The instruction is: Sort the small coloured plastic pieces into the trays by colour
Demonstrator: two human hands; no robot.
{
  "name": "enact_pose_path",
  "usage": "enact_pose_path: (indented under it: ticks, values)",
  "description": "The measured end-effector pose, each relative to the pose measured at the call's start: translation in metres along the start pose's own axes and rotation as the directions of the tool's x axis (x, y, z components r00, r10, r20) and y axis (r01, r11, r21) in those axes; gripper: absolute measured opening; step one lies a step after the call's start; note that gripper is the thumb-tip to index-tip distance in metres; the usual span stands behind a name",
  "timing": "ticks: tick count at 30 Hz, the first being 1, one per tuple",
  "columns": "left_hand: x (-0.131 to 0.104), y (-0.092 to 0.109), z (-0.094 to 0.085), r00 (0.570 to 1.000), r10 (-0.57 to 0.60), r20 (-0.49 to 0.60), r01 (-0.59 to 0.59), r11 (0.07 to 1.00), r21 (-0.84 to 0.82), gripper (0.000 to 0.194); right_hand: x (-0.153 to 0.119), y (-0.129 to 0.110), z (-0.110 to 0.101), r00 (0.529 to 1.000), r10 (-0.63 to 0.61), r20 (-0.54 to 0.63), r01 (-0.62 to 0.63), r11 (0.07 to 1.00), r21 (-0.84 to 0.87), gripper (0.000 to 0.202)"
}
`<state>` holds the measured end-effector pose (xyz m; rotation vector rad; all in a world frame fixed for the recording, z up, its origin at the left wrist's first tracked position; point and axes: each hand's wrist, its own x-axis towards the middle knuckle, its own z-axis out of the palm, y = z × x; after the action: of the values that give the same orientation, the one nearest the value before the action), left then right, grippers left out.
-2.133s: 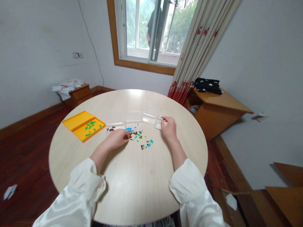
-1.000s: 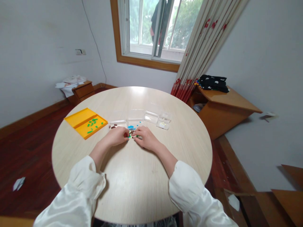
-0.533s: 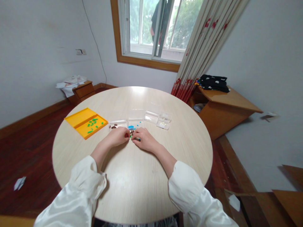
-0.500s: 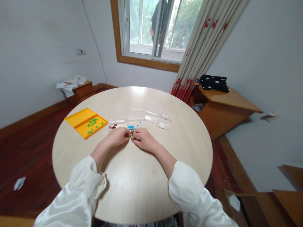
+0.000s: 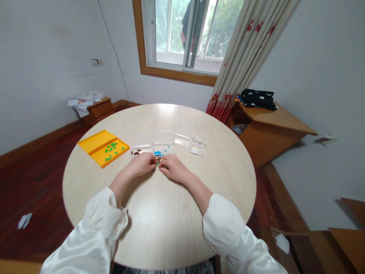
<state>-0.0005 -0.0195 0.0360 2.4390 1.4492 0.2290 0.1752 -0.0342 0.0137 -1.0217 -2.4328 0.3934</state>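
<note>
"Step?"
"Picking through small pieces (image 5: 159, 159) on the counter (image 5: 159, 220), seemingly, between my left hand (image 5: 143, 164) and right hand (image 5: 174, 167); fingers curled, can't tell if gripping."
"Next?"
"A delicate pinch, I'd judge."

Window (image 5: 177, 38): seen behind the round table (image 5: 159, 213), framed in brown; daylight is let in.
Curtain (image 5: 245, 57): hung behind the table's right side, patterned with red.
Walls (image 5: 57, 38): coloured white.
Floor (image 5: 37, 186): dark red, seen beside the table.
Small cabinet (image 5: 99, 110): placed behind the table's left side, topped with papers (image 5: 85, 98).
Big cabinet (image 5: 273, 133): placed right of the table, topped with black cloth (image 5: 258, 99).
</note>
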Motion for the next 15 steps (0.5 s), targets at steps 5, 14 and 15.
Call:
enact_pose_path:
  ticks: [5, 14, 15]
  values:
    - [0.002, -0.003, 0.002, 0.997, 0.024, -0.07, -0.03, 0.996, -0.08, 0.02, -0.001, 0.0, 0.001, 1.0, 0.005, -0.022, -0.004, 1.0, 0.017, 0.009]
    - [0.002, 0.002, -0.001, 0.977, -0.066, -0.201, 0.031, 0.985, -0.171, 0.011, -0.007, 0.031, -0.032, 0.812, 0.264, -0.521, -0.167, 0.96, 0.226, 0.014]
    - [0.001, 0.003, -0.002, 0.973, -0.077, -0.216, 0.036, 0.982, -0.186, 0.01, -0.01, 0.037, -0.039, 0.765, 0.287, -0.576, -0.188, 0.956, 0.226, 0.015]
